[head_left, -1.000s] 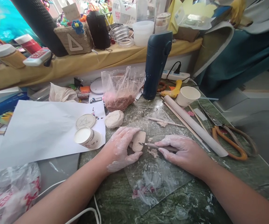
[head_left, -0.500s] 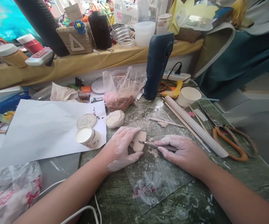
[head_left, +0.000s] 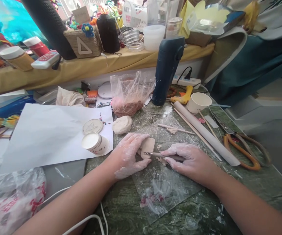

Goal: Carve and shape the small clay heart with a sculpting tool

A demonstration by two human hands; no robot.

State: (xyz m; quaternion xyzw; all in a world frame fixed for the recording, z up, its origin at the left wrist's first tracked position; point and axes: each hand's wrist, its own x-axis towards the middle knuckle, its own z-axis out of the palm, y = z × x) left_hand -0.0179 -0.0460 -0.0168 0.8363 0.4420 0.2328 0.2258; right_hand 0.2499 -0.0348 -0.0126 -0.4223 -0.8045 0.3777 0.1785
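Green tabletop point(head_left: 241, 192): plastic bag point(head_left: 131, 93) holds reddish clay; right hand point(head_left: 192, 160) grip pinches knife point(head_left: 159, 154).
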